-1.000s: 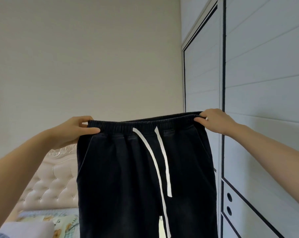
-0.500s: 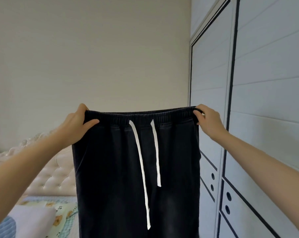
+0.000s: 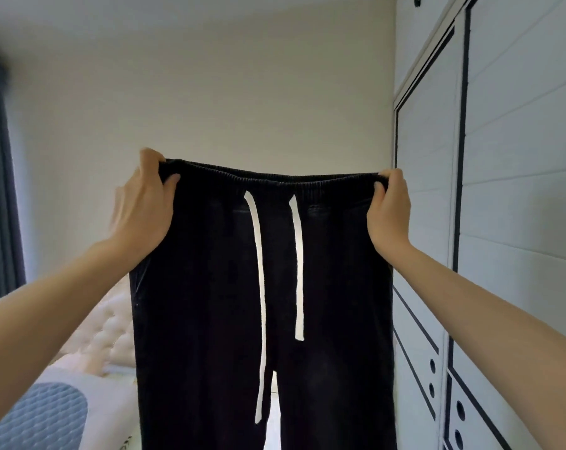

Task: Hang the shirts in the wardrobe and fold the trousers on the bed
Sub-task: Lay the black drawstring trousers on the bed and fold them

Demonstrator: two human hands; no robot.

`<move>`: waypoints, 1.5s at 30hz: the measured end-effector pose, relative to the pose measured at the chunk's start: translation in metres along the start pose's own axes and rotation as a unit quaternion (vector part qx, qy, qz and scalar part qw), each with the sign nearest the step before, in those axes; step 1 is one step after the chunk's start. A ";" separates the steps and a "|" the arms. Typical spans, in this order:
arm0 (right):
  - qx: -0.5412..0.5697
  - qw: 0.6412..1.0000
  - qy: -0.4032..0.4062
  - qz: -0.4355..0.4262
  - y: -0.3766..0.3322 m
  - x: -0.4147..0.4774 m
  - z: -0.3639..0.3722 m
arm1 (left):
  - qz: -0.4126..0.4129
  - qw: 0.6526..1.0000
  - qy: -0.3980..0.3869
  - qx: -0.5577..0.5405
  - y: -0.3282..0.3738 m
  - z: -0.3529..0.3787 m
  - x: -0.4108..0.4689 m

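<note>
The black trousers (image 3: 210, 319) hang in the air, held up by the waistband, with the legs dropping out of view below. The left grip (image 3: 142, 216) pinches the waistband's left end, thumb in front and fingers curled over the top. The right grip (image 3: 388, 216) clasps the right end the same way. Two white drawstrings (image 3: 258, 287) dangle down the front. The wardrobe (image 3: 518, 190) stands closed just to the right, and the bed (image 3: 109, 336) lies behind, lower left.
</note>
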State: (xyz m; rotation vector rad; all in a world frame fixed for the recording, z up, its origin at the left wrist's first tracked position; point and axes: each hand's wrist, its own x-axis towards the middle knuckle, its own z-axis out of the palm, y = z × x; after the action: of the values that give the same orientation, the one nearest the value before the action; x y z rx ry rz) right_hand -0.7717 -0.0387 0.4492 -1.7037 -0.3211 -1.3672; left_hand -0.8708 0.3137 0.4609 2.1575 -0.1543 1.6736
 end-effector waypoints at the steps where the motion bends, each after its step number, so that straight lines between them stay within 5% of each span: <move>1: 0.000 1.000 0.007 0.000 -0.003 0.001 -0.001 | 0.005 1.000 0.005 0.013 0.006 -0.007 0.004; 10: 0.045 0.998 0.021 -0.040 -0.029 0.018 0.005 | 0.083 0.984 0.030 0.154 0.029 -0.062 0.027; 19: 0.065 0.993 -0.076 -0.070 -0.025 -0.016 0.078 | 0.096 0.954 -0.037 0.280 -0.036 -0.069 0.023; 32: -0.003 0.932 -0.358 0.054 0.084 -0.207 0.317 | -0.010 0.869 -0.290 0.400 -0.329 0.047 -0.113; 45: -0.107 0.836 -0.505 0.185 0.259 -0.494 0.508 | -0.154 0.805 -0.478 0.317 -0.563 0.208 -0.386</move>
State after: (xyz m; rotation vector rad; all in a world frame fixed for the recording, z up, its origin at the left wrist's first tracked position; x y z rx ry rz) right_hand -0.4434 0.3613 -0.0998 -2.4159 -0.3896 -0.1174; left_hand -0.6044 0.6886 -0.0850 3.1127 0.5332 0.3164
